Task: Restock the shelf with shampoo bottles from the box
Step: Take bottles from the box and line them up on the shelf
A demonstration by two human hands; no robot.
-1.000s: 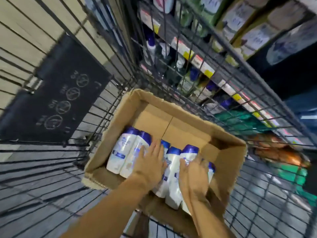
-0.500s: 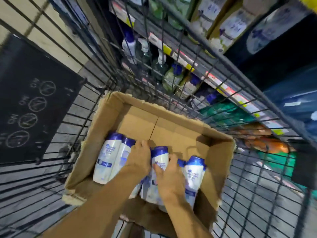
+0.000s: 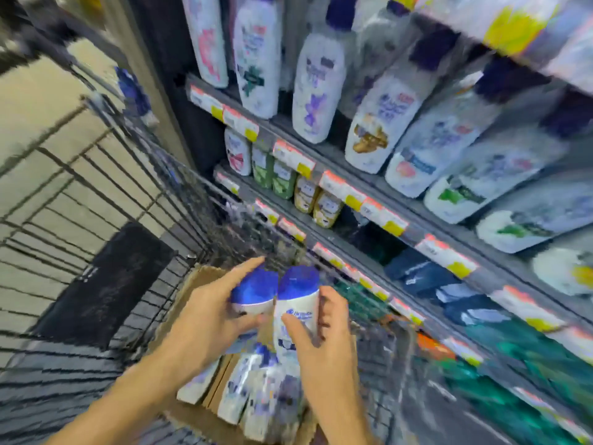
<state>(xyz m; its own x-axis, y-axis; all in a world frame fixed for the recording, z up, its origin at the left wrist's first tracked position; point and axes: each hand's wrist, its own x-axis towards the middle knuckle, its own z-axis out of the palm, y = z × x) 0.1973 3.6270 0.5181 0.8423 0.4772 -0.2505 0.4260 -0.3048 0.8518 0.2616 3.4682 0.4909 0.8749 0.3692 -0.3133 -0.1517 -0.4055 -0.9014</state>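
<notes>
left hand (image 3: 208, 316) curled gripping, right hand (image 3: 321, 335) curled gripping beside it, both forearms extended forward

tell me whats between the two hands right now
Two white shampoo bottles with blue caps, upright and side by side: the left hand grips the left bottle, the right hand grips the right bottle. The head view shows it, though blurred.

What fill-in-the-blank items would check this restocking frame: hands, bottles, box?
1. Each hand, the left hand and the right hand, grips one white shampoo bottle with a ____ cap.
2. The left hand's bottle and the right hand's bottle are raised above the brown ____ box.
3. More bottles lie in that box, which sits inside a black wire ____.

Missing words: blue; cardboard; cart
</notes>
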